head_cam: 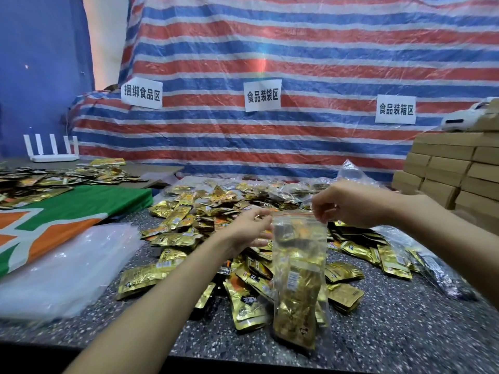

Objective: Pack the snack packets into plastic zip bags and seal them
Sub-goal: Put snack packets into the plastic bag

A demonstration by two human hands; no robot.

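A clear plastic zip bag [297, 279] hangs upright above the table, filled with gold snack packets. My right hand [348, 203] pinches its top right corner at the zip strip. My left hand [249, 229] pinches the top left corner of the same bag. Under and behind the bag lies a wide heap of loose gold snack packets [216, 211] on the speckled dark table [391, 333].
A stack of empty clear bags [62, 268] lies at the left, beside a green and orange cloth [67, 211]. More packets [40, 179] and a white router [51, 149] sit far left. Cardboard boxes [453, 171] are stacked at the right. Filled bags [437, 268] lie at the right.
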